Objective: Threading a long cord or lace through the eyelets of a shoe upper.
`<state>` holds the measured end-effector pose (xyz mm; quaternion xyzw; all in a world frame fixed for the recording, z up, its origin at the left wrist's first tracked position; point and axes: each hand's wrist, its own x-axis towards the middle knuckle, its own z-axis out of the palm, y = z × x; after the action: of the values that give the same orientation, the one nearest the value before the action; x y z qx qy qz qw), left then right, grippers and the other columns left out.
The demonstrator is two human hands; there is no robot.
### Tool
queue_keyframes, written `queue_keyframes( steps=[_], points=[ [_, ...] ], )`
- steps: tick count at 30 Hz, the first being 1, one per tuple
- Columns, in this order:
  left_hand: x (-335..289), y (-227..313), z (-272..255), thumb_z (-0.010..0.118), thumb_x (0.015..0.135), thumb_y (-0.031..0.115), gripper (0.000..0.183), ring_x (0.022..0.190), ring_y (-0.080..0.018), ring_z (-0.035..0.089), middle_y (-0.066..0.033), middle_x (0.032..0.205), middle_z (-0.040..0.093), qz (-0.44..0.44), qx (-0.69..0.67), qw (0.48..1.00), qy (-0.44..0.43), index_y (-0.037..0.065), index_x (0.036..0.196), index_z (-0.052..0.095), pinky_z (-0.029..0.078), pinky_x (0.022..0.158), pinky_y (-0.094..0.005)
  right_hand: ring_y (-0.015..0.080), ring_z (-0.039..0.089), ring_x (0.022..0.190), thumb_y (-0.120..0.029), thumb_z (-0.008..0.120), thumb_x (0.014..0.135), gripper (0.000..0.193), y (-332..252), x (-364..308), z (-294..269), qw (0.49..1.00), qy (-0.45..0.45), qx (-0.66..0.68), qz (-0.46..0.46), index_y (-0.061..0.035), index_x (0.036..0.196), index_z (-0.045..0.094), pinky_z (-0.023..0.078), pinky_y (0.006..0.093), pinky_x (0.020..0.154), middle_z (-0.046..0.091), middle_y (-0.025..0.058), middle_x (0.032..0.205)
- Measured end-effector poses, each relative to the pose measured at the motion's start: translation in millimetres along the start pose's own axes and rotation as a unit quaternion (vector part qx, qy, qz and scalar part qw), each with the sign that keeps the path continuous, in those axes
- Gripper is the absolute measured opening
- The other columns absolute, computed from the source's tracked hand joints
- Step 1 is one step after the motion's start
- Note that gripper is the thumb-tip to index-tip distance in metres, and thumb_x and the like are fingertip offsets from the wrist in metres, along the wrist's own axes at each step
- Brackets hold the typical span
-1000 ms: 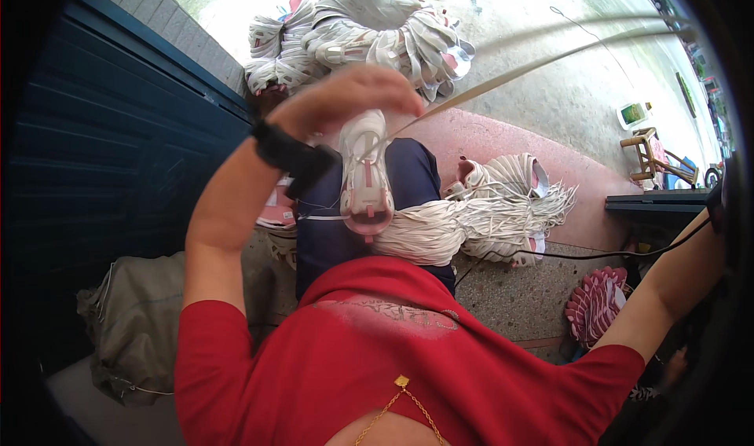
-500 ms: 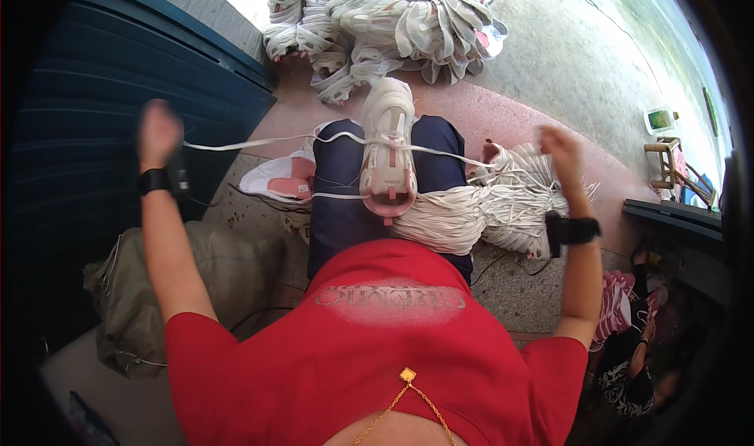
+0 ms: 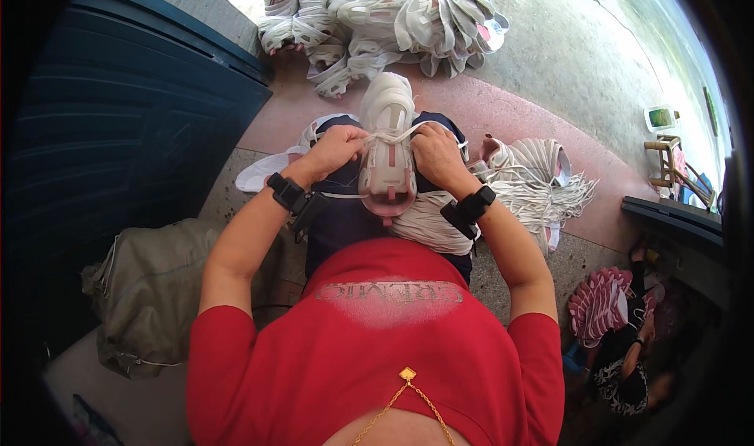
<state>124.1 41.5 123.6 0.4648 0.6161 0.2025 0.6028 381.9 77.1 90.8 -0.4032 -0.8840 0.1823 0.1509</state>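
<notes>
A white and pink shoe upper (image 3: pixel 388 163) rests lengthwise between my thighs, its pink-edged heel opening toward me. A white shoelace (image 3: pixel 393 137) crosses over its top in a loose loop. To the left of the lacing, my left hand (image 3: pixel 338 149) pinches one length of the lace. My right hand (image 3: pixel 440 154) is closed on the other length at the right side, fingers curled and partly hiding it. Beside the upper, a thick bundle of white laces (image 3: pixel 432 224) lies on my right thigh, partly under my right wrist.
Stacked shoe uppers (image 3: pixel 530 163) with trailing laces lie at my right. A big heap of uppers (image 3: pixel 377 22) is ahead. Blue panelled doors (image 3: pixel 141 92) and a grey-green sack (image 3: pixel 173 289) stand left. Lower right, a co-worker's hand (image 3: pixel 646 330) is near pink pieces (image 3: pixel 601 301).
Both hands have come in from wide apart to the sides of the shoe upper. The lace, stretched out across my lap before, is now gathered close over the upper.
</notes>
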Motion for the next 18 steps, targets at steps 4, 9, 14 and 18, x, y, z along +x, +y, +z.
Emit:
queue_keyframes(
  steps=[4, 9, 14, 18],
  points=[
    [-4.6, -8.6, -1.4, 0.063, 0.096, 0.021, 0.027, 0.078, -0.0113, 0.064, -0.0054, 0.09, 0.072, 0.066, 0.082, 0.992, 0.064, -0.002, 0.108, 0.073, 0.051, 0.073, -0.0267, 0.0287, 0.055, 0.116, -0.013, 0.058, 0.082, 0.016, -6.7, 9.2, -3.3, 0.997, -0.03, -0.063, -0.037, -0.0046, 0.087, 0.07, 0.041, 0.0455, 0.097, 0.064, 0.0108, 0.111],
    [-2.8, -24.0, 0.3, 0.066, 0.093, 0.027, 0.029, 0.084, -0.0162, 0.069, -0.0124, 0.093, 0.074, 0.1, 0.176, 0.969, 0.141, 0.0, 0.103, 0.074, 0.052, 0.077, -0.0318, 0.0243, 0.056, 0.107, -0.014, 0.059, 0.082, 0.014, -22.0, 12.9, -3.1, 0.976, 0.027, -0.181, -0.118, -0.009, 0.085, 0.071, 0.039, 0.0457, 0.092, 0.063, 0.0082, 0.103],
    [0.8, -8.9, 10.2, 0.067, 0.091, 0.027, 0.026, 0.081, -0.0245, 0.07, -0.0135, 0.091, 0.073, 0.094, 0.225, 0.955, 0.169, 0.003, 0.098, 0.075, 0.053, 0.074, -0.0358, 0.0237, 0.056, 0.099, -0.016, 0.06, 0.081, 0.012, -17.4, 7.2, 2.0, 0.99, 0.068, -0.118, -0.03, -0.0093, 0.082, 0.069, 0.039, 0.042, 0.086, 0.061, 0.0062, 0.095],
    [2.1, -9.3, 15.5, 0.069, 0.087, 0.025, 0.018, 0.08, -0.0283, 0.065, -0.009, 0.083, 0.071, 0.181, 0.374, 0.886, 0.204, 0.008, 0.088, 0.075, 0.048, 0.073, -0.0444, 0.024, 0.056, 0.094, -0.018, 0.062, 0.08, 0.012, -19.0, 6.8, -1.0, 0.993, 0.066, -0.099, 0.01, -0.0093, 0.078, 0.069, 0.039, 0.0405, 0.082, 0.061, 0.0062, 0.089]
  ],
)
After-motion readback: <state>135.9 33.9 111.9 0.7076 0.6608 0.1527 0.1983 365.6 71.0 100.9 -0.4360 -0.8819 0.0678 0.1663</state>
